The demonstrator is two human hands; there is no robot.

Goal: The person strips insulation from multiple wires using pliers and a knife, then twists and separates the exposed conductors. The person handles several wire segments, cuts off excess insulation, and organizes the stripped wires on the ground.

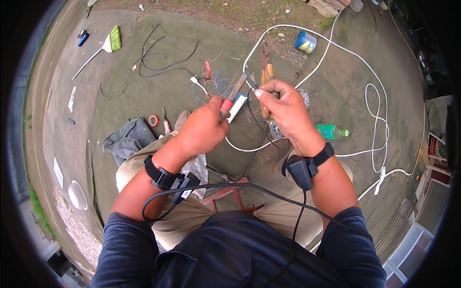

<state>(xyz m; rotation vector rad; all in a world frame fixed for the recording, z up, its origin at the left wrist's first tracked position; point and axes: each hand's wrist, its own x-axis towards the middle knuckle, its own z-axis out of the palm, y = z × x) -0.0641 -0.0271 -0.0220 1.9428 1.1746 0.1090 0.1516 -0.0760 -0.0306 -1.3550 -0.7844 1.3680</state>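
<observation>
My left hand [207, 126] is closed around a worn metal tool [236, 88] with red tape round it; the tool's kind is unclear. Between the thumb and bent forefinger of my right hand [284, 104] is the end of a black cable [255, 85], its thin coloured wires showing at the tip. The tool's upper end lies just left of those wires. Beneath my hands are a white power strip [237, 108] and loose blue wires [220, 83]. Pliers or cutters with yellowish handles [269, 70] lie behind my right hand, which partly hides them.
White cable [367, 64] loops across the ground cloth on the right, near a green plastic bottle [329, 131]. A blue-lidded tub [306, 42] lies farther off. On the left are red tape [153, 120], a screwdriver [166, 122], grey cloth [129, 138] and a green broom [114, 39].
</observation>
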